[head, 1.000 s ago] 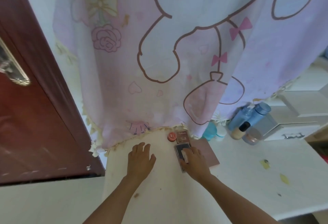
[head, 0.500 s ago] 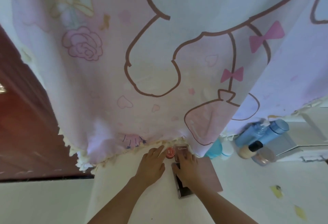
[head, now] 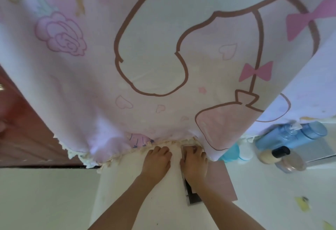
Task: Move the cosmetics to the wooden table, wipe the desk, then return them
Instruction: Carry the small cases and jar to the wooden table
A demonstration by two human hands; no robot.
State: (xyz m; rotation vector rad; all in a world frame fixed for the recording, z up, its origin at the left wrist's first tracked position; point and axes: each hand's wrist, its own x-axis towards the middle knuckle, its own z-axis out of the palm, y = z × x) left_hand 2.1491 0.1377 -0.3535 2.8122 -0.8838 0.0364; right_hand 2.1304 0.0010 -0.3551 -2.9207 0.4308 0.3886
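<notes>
On the white desk (head: 138,193), at the curtain's hem, my left hand (head: 157,160) has its fingers curled down over the spot where the small red jar stood; the jar itself is hidden. My right hand (head: 193,162) curls its fingers over a small clear compact (head: 189,148). A dark palette (head: 192,196) lies under my right wrist, beside a flat pink palette (head: 224,180). Further right stand a turquoise jar (head: 230,154), a white jar (head: 245,154), two blue bottles (head: 291,137), a foundation bottle (head: 272,156) and a round powder jar (head: 291,163).
A pink cartoon-print curtain (head: 163,56) hangs low over the back of the desk and hides what lies behind it. A dark red door (head: 27,129) stands at the left. Yellow scraps (head: 302,203) lie on the desk at the right.
Both hands have moved forward to the curtain's hem. My left hand now covers the red jar and my right hand has left the dark palette for the small compact. The view has closed in.
</notes>
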